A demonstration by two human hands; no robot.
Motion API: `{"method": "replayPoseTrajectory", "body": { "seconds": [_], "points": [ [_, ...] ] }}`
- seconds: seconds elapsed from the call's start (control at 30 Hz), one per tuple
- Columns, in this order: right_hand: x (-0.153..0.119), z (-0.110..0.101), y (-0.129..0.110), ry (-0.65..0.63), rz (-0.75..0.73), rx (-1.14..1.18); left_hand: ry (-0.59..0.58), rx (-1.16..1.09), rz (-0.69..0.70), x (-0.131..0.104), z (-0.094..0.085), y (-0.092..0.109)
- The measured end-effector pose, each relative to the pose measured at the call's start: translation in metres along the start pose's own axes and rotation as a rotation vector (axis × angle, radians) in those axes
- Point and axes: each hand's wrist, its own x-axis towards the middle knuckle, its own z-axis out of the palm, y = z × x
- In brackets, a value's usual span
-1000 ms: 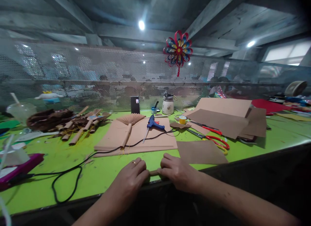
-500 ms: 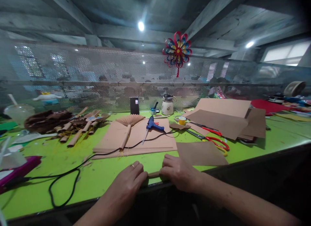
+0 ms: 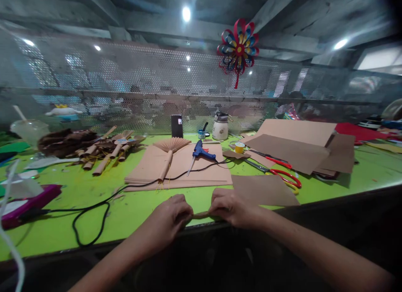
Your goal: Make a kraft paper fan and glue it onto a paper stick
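Observation:
A narrow folded strip of brown paper (image 3: 201,215) spans the gap between my hands at the front edge of the green table (image 3: 135,216). My left hand (image 3: 176,212) pinches its left end, and my right hand (image 3: 228,208) grips the right end; the fingers cover both ends. Just beyond lies a stack of tan paper sheets (image 3: 207,175), bearing a pleated paper fan (image 3: 168,158) with a rolled handle and a blue glue gun (image 3: 201,152). A loose brown sheet (image 3: 264,189) rests beside my right hand.
Red-handled scissors (image 3: 284,178) and a yellow spool (image 3: 239,148) lie at right, before large brown sheets (image 3: 292,152). Rolled paper pieces (image 3: 102,163) are heaped at left. A black cord (image 3: 125,186) crosses the table, looping near a purple box (image 3: 40,204). A perforated screen (image 3: 141,70) stands behind.
The view has tilted down and shifted slightly left. Both hands still hold the paper strip, with the fingers regripped and the left hand turned a little; the strip looks slightly bent now.

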Motion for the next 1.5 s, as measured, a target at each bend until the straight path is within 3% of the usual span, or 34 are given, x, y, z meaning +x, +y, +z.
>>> {"method": "replayPoseTrajectory", "body": {
  "seconds": [0.37, 0.5, 0.73, 0.97, 1.2, 1.37, 1.5],
  "points": [
    [0.002, -0.005, -0.004, -0.098, 0.031, -0.037, -0.013, 0.08, 0.04, 0.004, -0.002, 0.017],
    [0.004, -0.005, -0.007, -0.125, 0.022, -0.111, 0.006, 0.162, 0.098, 0.012, 0.007, 0.024],
    [0.005, 0.003, -0.015, -0.072, 0.065, -0.147, 0.055, 0.181, 0.092, 0.012, 0.021, 0.018],
    [0.007, 0.004, -0.006, -0.053, 0.071, 0.008, -0.007, 0.091, 0.057, 0.011, 0.011, 0.015],
    [0.01, -0.018, -0.004, -0.179, 0.198, 0.051, -0.041, -0.012, 0.004, 0.006, 0.001, 0.002],
    [0.013, -0.026, -0.003, -0.242, 0.232, 0.072, -0.059, 0.006, 0.007, 0.005, -0.003, 0.002],
    [0.014, -0.024, -0.005, -0.259, 0.229, 0.047, -0.065, 0.126, 0.004, 0.006, -0.004, 0.013]
  ]
}}
